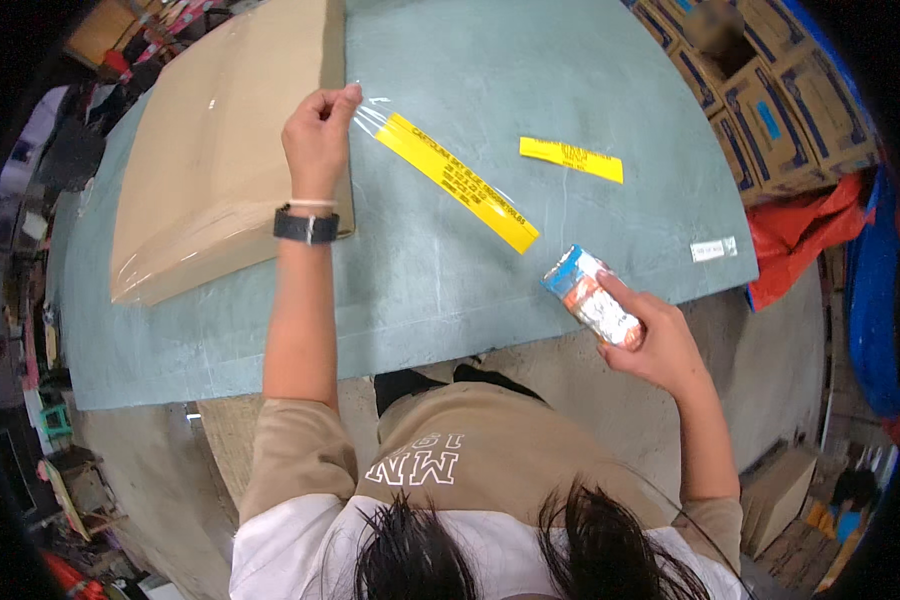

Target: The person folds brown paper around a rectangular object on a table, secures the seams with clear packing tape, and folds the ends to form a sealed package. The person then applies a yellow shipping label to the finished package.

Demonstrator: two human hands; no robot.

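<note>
My left hand [318,135] is closed in a pinch on the end of a strip of clear tape [368,118], above the right edge of a large brown cardboard package. A long yellow printed label [457,183] runs along the strip, slanting down to the right. Gripped in my right hand [660,340] is a shiny tape roll [595,300], seen edge-on with blue, white and orange showing. The strip's far end points toward this roll; where they join is hard to make out. A shorter yellow label [571,160] lies apart on the grey-green table.
The cardboard package [225,130] covers the left part of the table [420,300]. A small white sticker [713,249] is near its right edge. Stacked cartons [770,120] and a red sheet [810,235] stand beyond on the right. A flat cardboard box [778,495] is at lower right.
</note>
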